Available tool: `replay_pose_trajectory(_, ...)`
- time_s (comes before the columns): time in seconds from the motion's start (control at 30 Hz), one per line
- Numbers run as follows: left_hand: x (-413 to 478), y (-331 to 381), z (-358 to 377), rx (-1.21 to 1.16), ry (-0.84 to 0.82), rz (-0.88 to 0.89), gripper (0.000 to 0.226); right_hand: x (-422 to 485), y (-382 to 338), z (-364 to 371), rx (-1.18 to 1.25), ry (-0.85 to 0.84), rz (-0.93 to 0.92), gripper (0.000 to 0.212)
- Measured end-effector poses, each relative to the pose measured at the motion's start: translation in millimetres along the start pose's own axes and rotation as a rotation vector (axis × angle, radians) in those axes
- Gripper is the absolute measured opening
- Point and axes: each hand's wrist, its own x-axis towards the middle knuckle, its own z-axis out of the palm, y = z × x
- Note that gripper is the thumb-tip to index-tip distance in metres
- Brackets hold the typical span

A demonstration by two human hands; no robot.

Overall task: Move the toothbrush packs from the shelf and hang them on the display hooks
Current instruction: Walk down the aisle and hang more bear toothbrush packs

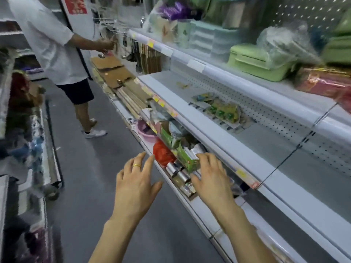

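Several toothbrush packs (221, 111) with green and yellow cards lie flat in a loose pile on the middle shelf (266, 149), against the pegboard back wall. My left hand (136, 179) hovers over the aisle floor with fingers spread and a gold ring on one finger; it holds nothing. My right hand (210, 175) reaches over the lower shelf, fingers apart, its fingertips on or just above a green box (187, 158) and silver rolls (180, 173). Both hands are well below and in front of the packs. Empty wire display hooks (114, 25) stick out far back.
Another person (57, 44) in a white shirt and dark shorts stands in the aisle at the left, reaching toward the hooks. Flat cardboard (114, 71) lies on the lower shelf beyond. A pink basin (146, 131) and red bag (163, 152) sit there. Green containers (256, 61) fill the top shelf.
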Motion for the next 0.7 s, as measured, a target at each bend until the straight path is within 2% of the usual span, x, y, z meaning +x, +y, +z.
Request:
replay_pose_trajectory(0.1, 57, -43, 3, -0.004, -0.043, 0.073, 0.084, 32, -20, 17, 0.032, -0.015, 0.130, 0.059)
replay_pose_trajectory(0.27, 163, -78, 12, -0.017, -0.102, 0.259, 0.080, 80, -33, 35, 0.073, 0.073, 0.308, 0.062)
replay_pose_trajectory(0.43, 247, -51, 38, -0.104, -0.192, 0.441, 0.077, 119, -10, 44, -0.044, 0.086, 0.445, 0.057)
replay_pose_trajectory(0.7, 364, -4, 102, -0.156, -0.316, 0.622, 0.071, 208, 65, 68, 0.084, 0.040, 0.626, 0.053)
